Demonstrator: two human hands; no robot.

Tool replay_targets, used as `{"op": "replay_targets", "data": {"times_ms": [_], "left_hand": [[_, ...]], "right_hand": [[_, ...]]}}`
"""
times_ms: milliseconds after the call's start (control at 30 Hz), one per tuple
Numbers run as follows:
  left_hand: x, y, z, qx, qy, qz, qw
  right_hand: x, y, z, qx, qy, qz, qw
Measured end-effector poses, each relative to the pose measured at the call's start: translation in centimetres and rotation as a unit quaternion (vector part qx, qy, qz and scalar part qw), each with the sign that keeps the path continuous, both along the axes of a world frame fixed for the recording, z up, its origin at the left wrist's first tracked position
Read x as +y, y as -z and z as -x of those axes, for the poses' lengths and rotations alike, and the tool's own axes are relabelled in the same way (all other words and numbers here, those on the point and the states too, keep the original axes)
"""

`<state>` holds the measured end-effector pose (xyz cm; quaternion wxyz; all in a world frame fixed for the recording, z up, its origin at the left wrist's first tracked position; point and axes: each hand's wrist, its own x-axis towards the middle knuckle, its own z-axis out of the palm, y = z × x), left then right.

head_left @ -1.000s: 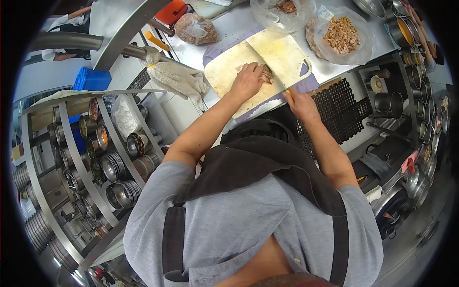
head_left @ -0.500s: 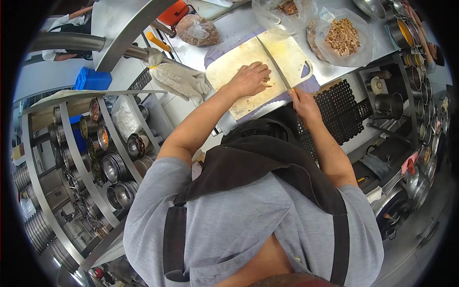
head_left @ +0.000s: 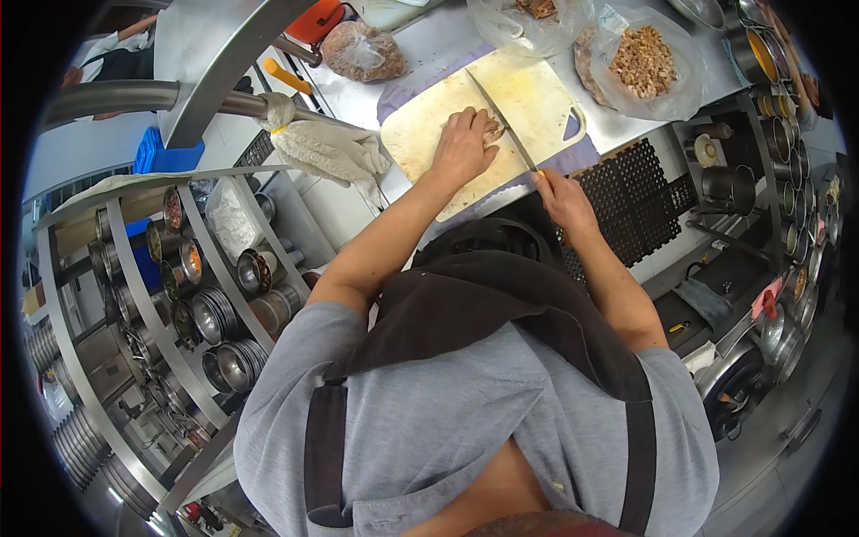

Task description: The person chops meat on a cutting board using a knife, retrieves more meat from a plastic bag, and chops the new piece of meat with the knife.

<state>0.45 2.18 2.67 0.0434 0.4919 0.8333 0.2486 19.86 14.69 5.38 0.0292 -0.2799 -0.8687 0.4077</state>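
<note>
A long-bladed knife (head_left: 518,140) is in my right hand (head_left: 565,202), which is closed around its handle at the near edge of the cutting board. The blade lies slantwise over the pale cutting board (head_left: 419,134), its tip pointing away from me. On the board, the curled fingers of my left hand (head_left: 463,150) press on a small brownish piece that looks like cooked meat (head_left: 493,131). That piece sits right beside the blade, partly hidden by the fingers. A purple cloth (head_left: 582,157) shows under the board.
An open plastic bag of chopped brown pieces (head_left: 642,63) stands at the far right. Behind the board is another bag (head_left: 528,34), and a tied bag (head_left: 362,52) lies far left. A towel (head_left: 322,152) hangs from a rail. Shelves with metal bowls (head_left: 215,313) stand left.
My left hand has turned and drawn its fingers in, and the meat under them is now farther up the board, against the blade. The knife stays in my right hand, its blade shifted slightly.
</note>
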Motion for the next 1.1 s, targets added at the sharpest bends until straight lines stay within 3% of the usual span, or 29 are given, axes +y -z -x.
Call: {"op": "replay_targets", "data": {"times_ms": [200,500,600,700,767,867,1100], "left_hand": [[-1.1,0.4,0.2,-0.021,0.028,-0.055,0.998],[0.0,0.6,-0.3,0.049,0.012,0.009,0.999],[-0.3,-0.3,0.1,0.023,0.008,-0.025,0.999],[0.1,-0.7,1.1,-0.042,0.001,0.03,0.999],[0.5,-0.2,1.8,0.019,0.017,-0.007,1.0],[0.7,-0.5,2.2,0.0,0.082,0.013,0.997],[-0.3,0.7,-0.5,0.082,0.043,-0.02,0.996]], "right_hand": [[-0.5,-0.7,-0.6,-0.075,-0.023,0.032,0.996],[-0.1,-1.7,-0.2,-0.079,0.01,0.065,0.995],[-0.1,-1.9,-0.4,-0.065,0.016,0.067,0.996],[-0.3,-1.8,-0.7,-0.058,0.015,0.064,0.996],[-0.4,-1.7,-0.8,-0.058,0.018,0.063,0.996],[-0.4,-1.9,-1.0,-0.071,0.024,0.06,0.995],[-0.4,-1.6,-1.1,-0.076,0.027,0.062,0.995]]}}
